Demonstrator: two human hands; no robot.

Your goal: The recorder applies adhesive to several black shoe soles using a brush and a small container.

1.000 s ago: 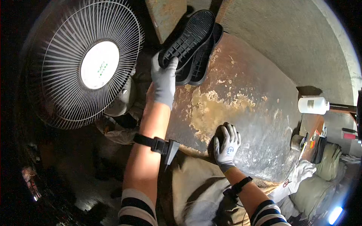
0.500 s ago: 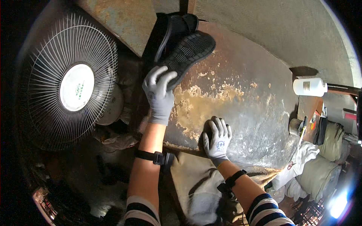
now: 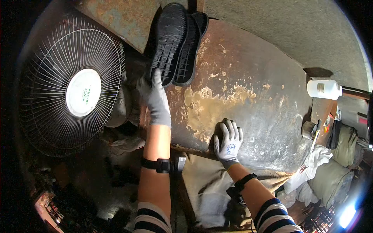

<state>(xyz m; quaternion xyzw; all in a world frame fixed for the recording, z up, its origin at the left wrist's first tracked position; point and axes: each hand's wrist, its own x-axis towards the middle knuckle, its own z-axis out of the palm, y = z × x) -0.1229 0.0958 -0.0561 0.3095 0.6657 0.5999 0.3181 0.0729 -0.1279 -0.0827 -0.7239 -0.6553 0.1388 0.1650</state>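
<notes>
My left hand [image 3: 156, 101], in a grey-white work glove, grips the near end of a black shoe sole [image 3: 171, 33], with the thumb on its gridded face. Most of the fingers are hidden or blurred at the sole's left edge. A second black sole [image 3: 185, 70] with a similar grid lies close on its right, partly covered, and another black rim shows behind it. My right hand [image 3: 229, 141], gloved the same way, rests palm down near the front edge of the worn worktable [image 3: 248, 70], fingers stretched out and holding nothing.
A large wire-caged fan [image 3: 83, 92] stands close on the left. At the table's right are a white plastic bottle [image 3: 323, 89] and a brush [image 3: 309, 130]. Beyond them sit stuffed sacks [image 3: 330, 184]. A grey wall [image 3: 272, 27] runs along the far side.
The sole in my left hand has swung left from its rightward slant, and its gridded face now shows. The soles beside it are more exposed. My right hand stays flat on the table.
</notes>
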